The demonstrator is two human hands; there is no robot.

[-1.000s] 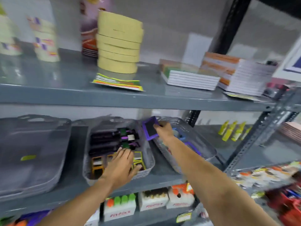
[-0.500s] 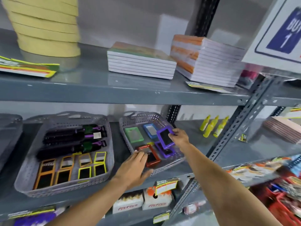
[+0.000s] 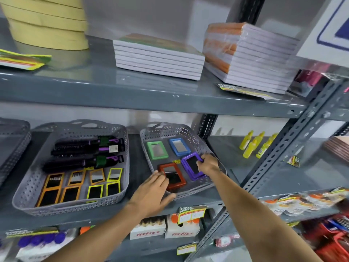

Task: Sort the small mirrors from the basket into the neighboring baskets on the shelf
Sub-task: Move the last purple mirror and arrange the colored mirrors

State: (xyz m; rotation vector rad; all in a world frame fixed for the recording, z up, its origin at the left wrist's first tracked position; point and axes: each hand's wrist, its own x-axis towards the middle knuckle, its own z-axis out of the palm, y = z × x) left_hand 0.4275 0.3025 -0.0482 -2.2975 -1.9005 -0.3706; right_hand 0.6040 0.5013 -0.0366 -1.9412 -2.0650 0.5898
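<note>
Two grey perforated baskets sit on the middle shelf. The left basket (image 3: 28, 195) holds black hairbrushes and several small orange- and yellow-framed mirrors (image 3: 94, 175). The right basket (image 3: 190, 131) holds a green mirror (image 3: 157, 150), a blue mirror (image 3: 179, 146), a red mirror (image 3: 172, 176) and a purple mirror (image 3: 191, 165) lying on another purple one. My right hand (image 3: 207, 164) grips the purple mirror's right edge, low in the basket. My left hand (image 3: 153, 193) rests flat on the right basket's front left corner, fingers touching the red mirror.
A third grey basket (image 3: 13, 140) stands at the far left. Yellow bottles (image 3: 252, 144) stand right of the baskets. The upper shelf (image 3: 151, 95) carries tape rolls and notebook stacks just above. A slotted upright post (image 3: 279, 159) rises to the right.
My right hand has lowered the purple mirror from above the right basket onto the purple one inside it. My left hand stays at the basket's front corner. The view shifted right.
</note>
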